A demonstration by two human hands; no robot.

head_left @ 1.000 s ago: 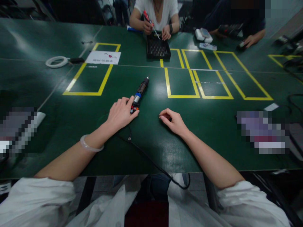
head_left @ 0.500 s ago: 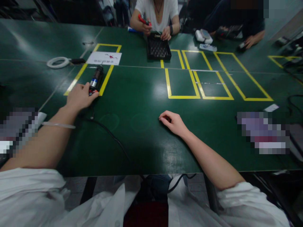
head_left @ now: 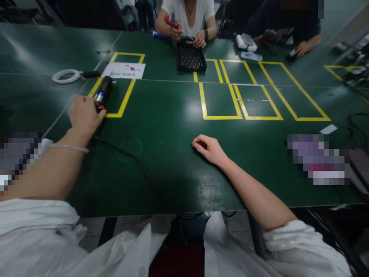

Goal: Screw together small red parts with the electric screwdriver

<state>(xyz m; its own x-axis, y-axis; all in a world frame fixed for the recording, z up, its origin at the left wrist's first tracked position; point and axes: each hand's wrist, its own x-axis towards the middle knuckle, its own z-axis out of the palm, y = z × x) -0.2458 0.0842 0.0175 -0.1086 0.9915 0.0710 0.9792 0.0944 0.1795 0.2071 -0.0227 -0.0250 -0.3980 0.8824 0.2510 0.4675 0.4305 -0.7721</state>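
At the left, my left hand [head_left: 85, 115] is wrapped round the rear end of a corded electric screwdriver [head_left: 104, 87], dark with a silver and blue band and some red near my fingers. Its front end points away from me, towards a white paper sheet [head_left: 124, 70] with printing on it. From its rear, a black cable [head_left: 141, 163] runs over the green table to the front edge. My right hand [head_left: 211, 149] rests on the table near the middle, fingers curled and thumb against them; the hollow is dark, and I cannot make out what it holds, if anything.
Yellow tape outlines [head_left: 221, 117] mark the green table [head_left: 161, 111]. A coiled white cable [head_left: 66, 76] lies at the far left. Across the table, a person holds a red-handled tool [head_left: 173, 23] over a black tray [head_left: 191, 57]. Blurred-out items lie at both sides.
My left hand has moved a little to the left with the electric screwdriver, and the cable has shifted along. My right hand stays where it was.
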